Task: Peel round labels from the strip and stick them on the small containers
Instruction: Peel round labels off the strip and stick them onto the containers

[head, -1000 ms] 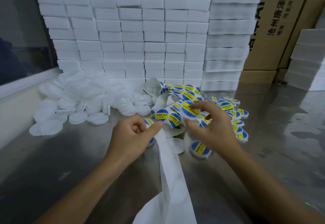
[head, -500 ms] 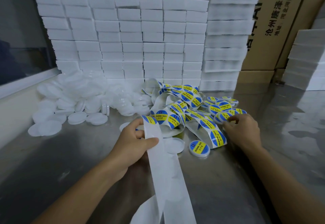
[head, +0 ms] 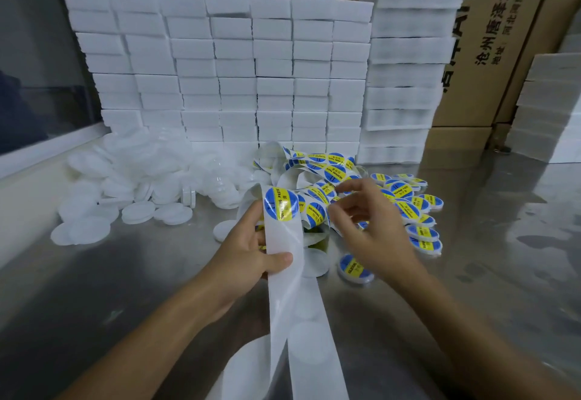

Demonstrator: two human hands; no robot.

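Left hand [head: 251, 253] grips the white backing strip [head: 284, 261], thumb pressed across its front and fingers curled behind. The strip's long axis runs from the near edge of the view up and away to the hand, then bends over the fingers into a tangled heap of strip [head: 317, 179] just beyond. One round label [head: 280, 204] sits on the strip directly above the thumb; it is blue and yellow, its yellow band running along the strip and reading "SOLDERING PASTE". Below the thumb the strip is bare, showing only faint round outlines.

Right hand [head: 367, 230] hovers just right of the strip, blurred, fingers spread and loosely bent toward the label; it holds nothing that can be seen.

Labelled containers [head: 421, 226] lie in a cluster right of the strip, behind and beside the right hand, with one more [head: 353, 269] close under the right wrist. Unlabelled white containers [head: 141, 189] are piled left of the strip, several loose discs spilling toward the near side.

Behind the heap stands a wall of stacked white blocks [head: 235, 69], backed by cardboard cartons [head: 490, 38] printed with Chinese characters. The steel table [head: 110, 289] offers open surface left of the strip and at the far right.
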